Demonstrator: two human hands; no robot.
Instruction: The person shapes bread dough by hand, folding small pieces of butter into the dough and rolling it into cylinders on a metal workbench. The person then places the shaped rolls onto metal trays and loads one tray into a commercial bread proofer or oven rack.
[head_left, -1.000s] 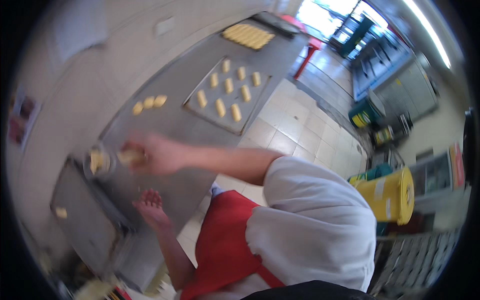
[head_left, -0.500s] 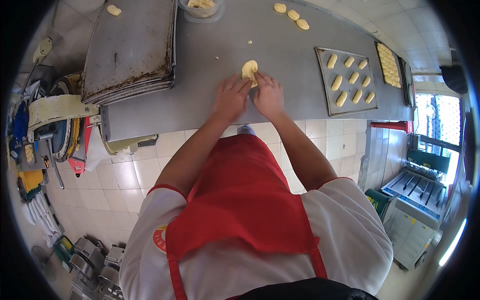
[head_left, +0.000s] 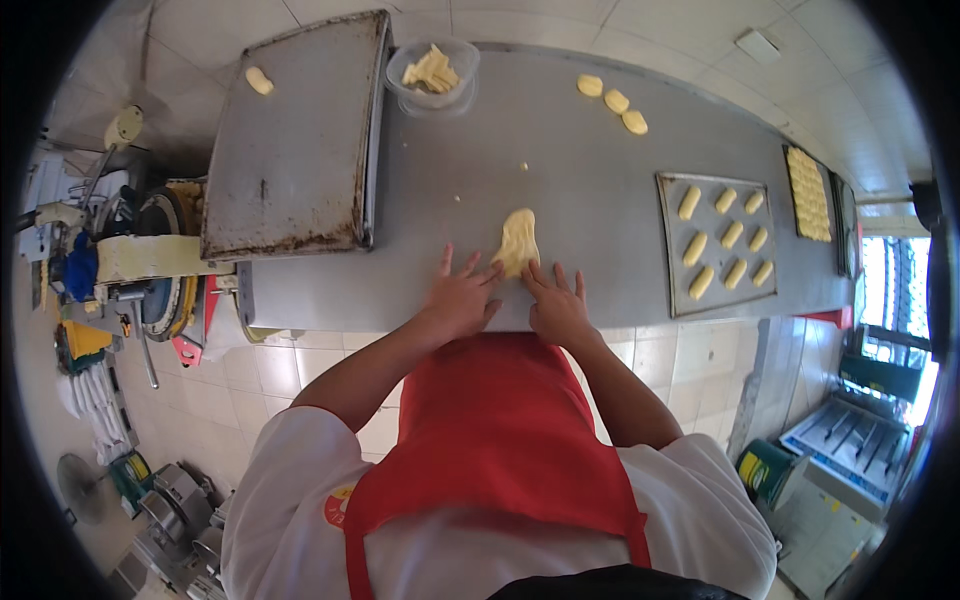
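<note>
Left hand [head_left: 462,300] was seen spread, fingertips set at the near edge of the dough [head_left: 518,240] | dough was seen flattened on the counter [head_left: 600,225]; tearing was judged possible if pulled unevenly | right hand [head_left: 558,306] was likewise seen spread, fingertips on dough.

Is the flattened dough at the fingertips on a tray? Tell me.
No, the flattened dough lies directly on the gray table.

Evenly lit; glare far right; edges bowed
</note>
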